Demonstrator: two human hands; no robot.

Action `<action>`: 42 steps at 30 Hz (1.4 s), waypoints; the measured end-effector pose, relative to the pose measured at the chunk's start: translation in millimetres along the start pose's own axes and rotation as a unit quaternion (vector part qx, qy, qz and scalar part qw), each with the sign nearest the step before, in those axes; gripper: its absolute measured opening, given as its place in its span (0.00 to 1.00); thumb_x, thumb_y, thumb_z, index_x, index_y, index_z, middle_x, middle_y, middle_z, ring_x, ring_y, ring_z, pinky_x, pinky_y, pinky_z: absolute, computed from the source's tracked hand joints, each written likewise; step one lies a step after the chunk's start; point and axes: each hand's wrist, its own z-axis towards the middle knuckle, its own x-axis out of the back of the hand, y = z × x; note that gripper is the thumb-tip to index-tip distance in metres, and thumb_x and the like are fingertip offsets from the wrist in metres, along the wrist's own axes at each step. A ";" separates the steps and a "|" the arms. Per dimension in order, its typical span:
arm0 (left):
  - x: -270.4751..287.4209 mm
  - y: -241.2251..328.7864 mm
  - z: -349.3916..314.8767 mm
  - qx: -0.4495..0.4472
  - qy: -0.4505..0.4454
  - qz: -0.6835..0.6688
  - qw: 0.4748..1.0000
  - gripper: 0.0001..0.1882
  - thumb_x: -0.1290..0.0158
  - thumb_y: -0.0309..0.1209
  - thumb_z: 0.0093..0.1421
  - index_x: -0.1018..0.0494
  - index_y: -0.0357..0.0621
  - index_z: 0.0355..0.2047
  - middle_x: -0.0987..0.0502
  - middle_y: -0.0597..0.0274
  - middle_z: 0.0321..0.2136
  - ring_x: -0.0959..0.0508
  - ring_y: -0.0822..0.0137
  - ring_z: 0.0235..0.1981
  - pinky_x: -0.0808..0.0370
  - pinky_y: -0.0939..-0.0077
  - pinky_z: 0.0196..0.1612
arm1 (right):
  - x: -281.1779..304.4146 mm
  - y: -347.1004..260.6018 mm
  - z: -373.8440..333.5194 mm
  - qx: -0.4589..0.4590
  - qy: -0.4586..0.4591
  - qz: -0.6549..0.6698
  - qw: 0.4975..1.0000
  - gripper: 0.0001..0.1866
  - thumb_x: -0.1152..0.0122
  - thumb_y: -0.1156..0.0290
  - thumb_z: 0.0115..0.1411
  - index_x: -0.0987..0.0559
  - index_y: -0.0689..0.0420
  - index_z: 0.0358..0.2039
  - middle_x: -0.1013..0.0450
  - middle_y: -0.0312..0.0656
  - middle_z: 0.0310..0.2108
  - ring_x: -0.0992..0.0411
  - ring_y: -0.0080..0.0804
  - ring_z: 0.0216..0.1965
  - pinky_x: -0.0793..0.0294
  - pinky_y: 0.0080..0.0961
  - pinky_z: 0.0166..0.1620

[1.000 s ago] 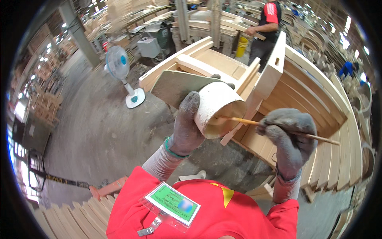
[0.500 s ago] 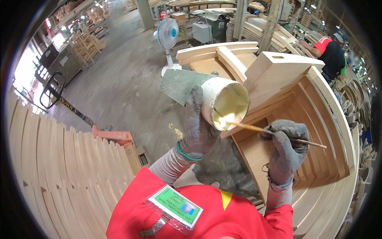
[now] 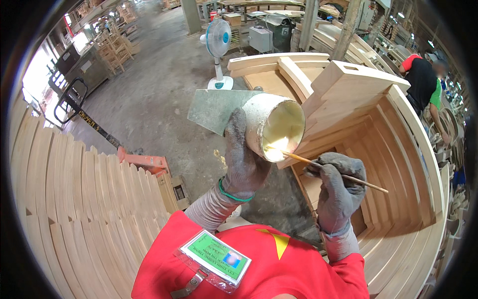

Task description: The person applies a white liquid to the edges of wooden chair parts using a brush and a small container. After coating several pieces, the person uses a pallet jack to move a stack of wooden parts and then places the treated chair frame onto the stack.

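My gloved left hand is wrapped round a white tub, tilted so that its mouth faces right. Pale yellowish stuff, perhaps glue, coats the inside. A flat grey sheet-like plate sticks out to the left behind the tub; how it is held is hidden. In my gloved right hand a thin wooden stick, possibly a brush, is pinched between thumb and fingers. Its tip reaches into the tub's mouth at the lower edge and is lost in the glare.
Curved wooden frame pieces stand stacked on my right, below a notched wooden panel. Rows of upright slats fill the left side. Beyond are a pallet jack, a standing fan and a co-worker.
The stick and my right hand have shifted left, the tip still in the tub. The tub has moved slightly left. At the far right the co-worker has changed posture, one arm now hanging lower.
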 end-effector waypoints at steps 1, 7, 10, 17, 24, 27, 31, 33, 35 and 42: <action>0.0 0.6 1.3 -0.007 -0.015 0.014 1.000 0.33 0.64 0.56 0.62 0.45 0.47 0.60 0.38 0.64 0.56 0.35 0.65 0.55 0.39 0.65 0.58 | -0.9 3.3 -1.7 0.025 -0.016 -0.008 1.000 0.08 0.44 0.86 0.52 0.30 0.63 0.32 0.28 0.51 0.33 0.26 0.35 0.34 0.22 0.31 0.38; 23.0 -15.7 14.0 -0.256 -0.003 0.277 0.926 0.31 0.61 0.53 0.63 0.45 0.46 0.59 0.38 0.63 0.56 0.34 0.63 0.55 0.37 0.61 0.57 | -7.9 8.0 -8.9 0.121 -0.022 -0.027 0.992 0.06 0.46 0.85 0.54 0.32 0.64 0.30 0.29 0.52 0.31 0.25 0.40 0.31 0.21 0.35 0.34; 8.0 -6.3 16.9 -0.050 -0.046 -0.013 0.998 0.31 0.61 0.53 0.63 0.43 0.46 0.58 0.36 0.62 0.55 0.35 0.62 0.55 0.36 0.58 0.56 | -8.1 -2.3 0.6 0.091 -0.005 0.002 0.996 0.05 0.46 0.84 0.55 0.32 0.64 0.30 0.29 0.52 0.29 0.25 0.40 0.29 0.21 0.35 0.34; -18.1 5.1 25.6 0.149 -0.095 -0.224 0.958 0.27 0.67 0.52 0.65 0.40 0.51 0.57 0.34 0.60 0.53 0.32 0.59 0.53 0.35 0.53 0.55 | -18.5 -52.2 79.9 -0.048 -0.047 -0.135 0.989 0.07 0.44 0.74 0.57 0.29 0.64 0.34 0.27 0.43 0.29 0.25 0.29 0.30 0.22 0.25 0.32; -37.7 25.7 41.2 0.146 -0.115 -0.229 0.956 0.25 0.64 0.51 0.64 0.39 0.51 0.56 0.33 0.57 0.52 0.31 0.54 0.52 0.33 0.51 0.53 | -14.2 -124.3 166.0 0.074 -0.112 -0.194 0.972 0.14 0.40 0.65 0.57 0.26 0.65 0.33 0.27 0.42 0.25 0.26 0.25 0.25 0.22 0.20 0.31; -21.5 18.2 53.1 0.120 -0.157 -0.218 0.956 0.26 0.62 0.52 0.64 0.39 0.52 0.55 0.33 0.58 0.51 0.32 0.55 0.52 0.32 0.51 0.52 | 0.8 -129.0 195.7 0.066 -0.111 -0.266 0.955 0.17 0.38 0.63 0.56 0.27 0.66 0.33 0.27 0.43 0.24 0.26 0.26 0.24 0.21 0.20 0.29; -10.3 18.2 47.1 0.117 -0.090 -0.187 0.971 0.25 0.63 0.51 0.64 0.39 0.52 0.55 0.33 0.58 0.51 0.31 0.56 0.52 0.32 0.53 0.51 | 7.9 -122.3 212.4 0.019 -0.122 -0.282 0.951 0.19 0.37 0.61 0.55 0.28 0.67 0.33 0.27 0.44 0.24 0.25 0.27 0.23 0.20 0.22 0.29; -5.7 17.0 46.1 0.108 -0.068 -0.185 0.974 0.25 0.63 0.52 0.64 0.39 0.52 0.55 0.33 0.57 0.51 0.31 0.55 0.51 0.32 0.53 0.52 | 9.0 -117.1 217.3 0.024 -0.125 -0.267 0.955 0.19 0.37 0.61 0.55 0.28 0.67 0.33 0.27 0.44 0.24 0.25 0.27 0.24 0.19 0.23 0.29; -0.2 15.8 47.8 0.111 -0.062 -0.181 0.975 0.26 0.63 0.52 0.64 0.39 0.51 0.55 0.32 0.56 0.50 0.31 0.54 0.51 0.32 0.54 0.52 | 9.8 -115.7 219.9 0.022 -0.132 -0.248 0.960 0.19 0.37 0.61 0.55 0.28 0.67 0.33 0.27 0.44 0.24 0.25 0.27 0.24 0.19 0.23 0.29; 12.2 11.4 51.0 0.105 -0.048 -0.166 0.979 0.27 0.63 0.53 0.63 0.39 0.49 0.55 0.32 0.52 0.49 0.30 0.52 0.49 0.32 0.54 0.52 | 7.5 -109.0 219.1 0.013 -0.159 -0.244 0.957 0.18 0.37 0.61 0.54 0.27 0.65 0.33 0.27 0.42 0.23 0.26 0.25 0.22 0.20 0.22 0.28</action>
